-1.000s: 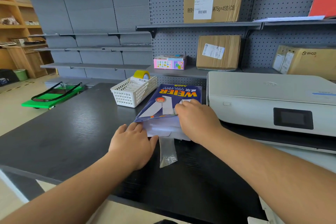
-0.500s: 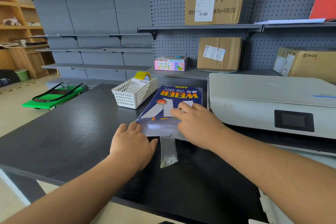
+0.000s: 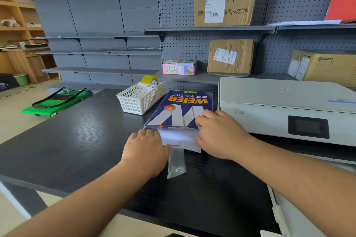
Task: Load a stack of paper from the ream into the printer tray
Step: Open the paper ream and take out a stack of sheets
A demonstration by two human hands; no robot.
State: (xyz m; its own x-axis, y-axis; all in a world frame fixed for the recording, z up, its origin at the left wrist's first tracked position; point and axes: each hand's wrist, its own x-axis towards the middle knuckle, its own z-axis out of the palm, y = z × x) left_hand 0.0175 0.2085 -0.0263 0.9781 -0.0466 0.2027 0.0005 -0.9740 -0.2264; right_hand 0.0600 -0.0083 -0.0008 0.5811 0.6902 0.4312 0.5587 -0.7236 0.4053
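A blue ream of copy paper [image 3: 181, 109] lies on the black table [image 3: 77, 140], its near end torn open with white wrapper flaps showing. My left hand [image 3: 146, 150] rests flat at the ream's near left corner, fingers touching the open end. My right hand [image 3: 217, 134] is on the ream's near right corner, fingers over the wrapper and thumb at the flap. A clear strip of plastic [image 3: 176, 163] hangs out from the open end toward me. The white printer [image 3: 279, 106] stands right of the ream; its tray edge [image 3: 277, 215] shows at the lower right.
A white plastic basket [image 3: 140, 100] with a yellow tape roll [image 3: 150, 80] stands just left of the ream's far end. Grey shelves behind hold cardboard boxes [image 3: 230, 56] and a pink box [image 3: 179, 68]. A green trolley [image 3: 55, 102] sits on the floor at left.
My right hand has shifted slightly right and toward me along the ream's open end, and the raised wrapper has settled flatter. My left hand has stayed at the near left corner.
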